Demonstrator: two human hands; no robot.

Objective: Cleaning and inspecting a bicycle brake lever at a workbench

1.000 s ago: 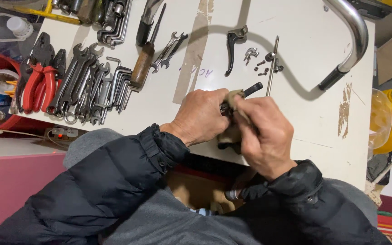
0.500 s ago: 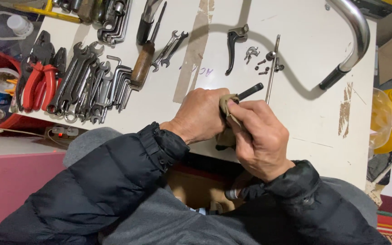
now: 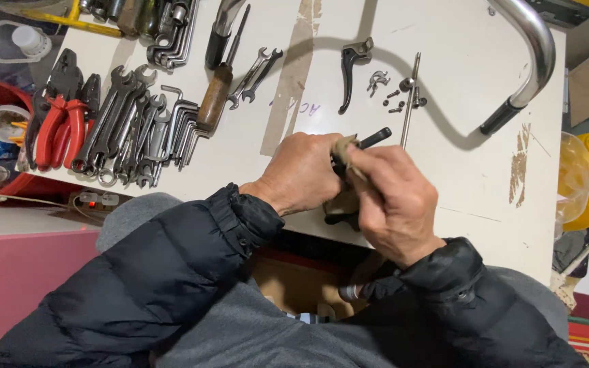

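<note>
left hand (image 3: 301, 174) grip pinching black part (image 3: 369, 140) | right hand (image 3: 393, 201) pinching cloth (image 3: 344, 150) | wrenches (image 3: 127, 126) left

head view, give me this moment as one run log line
left hand: grips black rod | right hand: presses tan cloth on rod | white table: wrenches, brake lever, small screws

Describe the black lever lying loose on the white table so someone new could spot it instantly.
Start at the white table and find the curved chrome handlebar along its far right. Left of that, beyond both hands, a thin metal rod lies beside a scatter of small screws. The black lever lies just left of them: the only dark, curved, one-piece part there, standing apart from the wrenches further left.
</note>
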